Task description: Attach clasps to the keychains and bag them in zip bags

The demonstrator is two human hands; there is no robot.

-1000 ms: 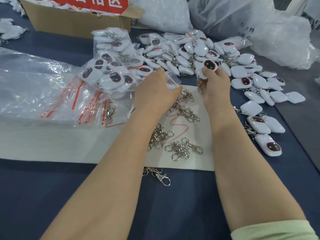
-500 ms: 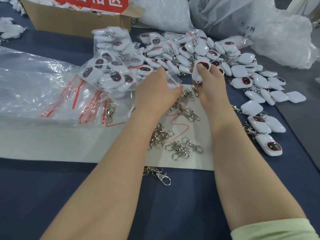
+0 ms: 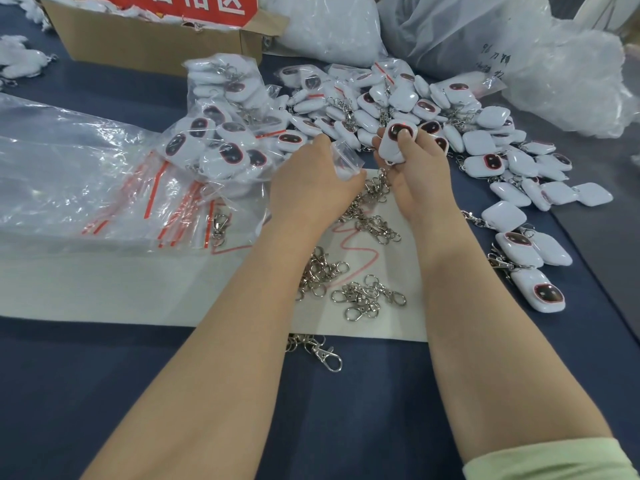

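Note:
My right hand grips a white keychain with a dark oval face, held upright, and a metal clasp dangles below it. My left hand pinches a small clear zip bag just left of the keychain. Loose metal clasps lie on the white sheet under my forearms. A big pile of white keychains spreads behind and to the right of my hands.
Bagged keychains and clear zip bags with red strips lie at left. A cardboard box and white plastic sacks stand at the back. One clasp lies on the blue tabletop.
My right hand has turned the keychain from the pile towards the bag, closer to my left hand. My left hand has barely moved.

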